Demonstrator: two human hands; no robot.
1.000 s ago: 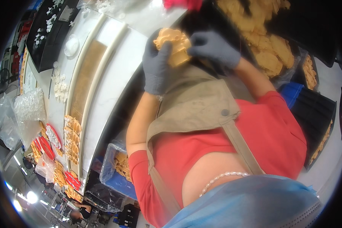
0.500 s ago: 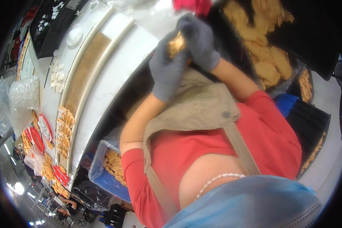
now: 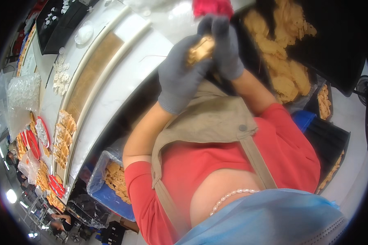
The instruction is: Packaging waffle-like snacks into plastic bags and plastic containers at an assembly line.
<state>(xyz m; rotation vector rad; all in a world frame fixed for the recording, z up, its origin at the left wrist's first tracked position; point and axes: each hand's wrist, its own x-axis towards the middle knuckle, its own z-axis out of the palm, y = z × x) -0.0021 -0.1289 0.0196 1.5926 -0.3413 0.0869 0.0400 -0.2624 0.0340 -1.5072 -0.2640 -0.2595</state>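
Both my hands wear grey knit gloves and meet at the upper middle, at the table edge. My left hand (image 3: 176, 75) is closed around a small tan, shiny moulded piece (image 3: 201, 50), thumb laid across its lower side. On the other side, my right hand (image 3: 228, 53) has its fingers bent over the top of the same piece, pressed against it. Their tips are partly hidden, and the far side of the piece is covered by the gloves. A bright red cloth-like thing (image 3: 213, 7) lies just beyond the fingertips, blurred.
Black bins with flat tan parts (image 3: 288, 75) stand at the right. Across the white table (image 3: 126, 77) at left runs a brown conveyor strip (image 3: 94, 73) between pale rails. Tan pieces (image 3: 63, 139) lie at its near end. A blue bin (image 3: 110, 200) holds more. Other people are far off at lower left.
My hands have shifted slightly, and the tan piece shows more fully between them, tilted. The view has turned a little.
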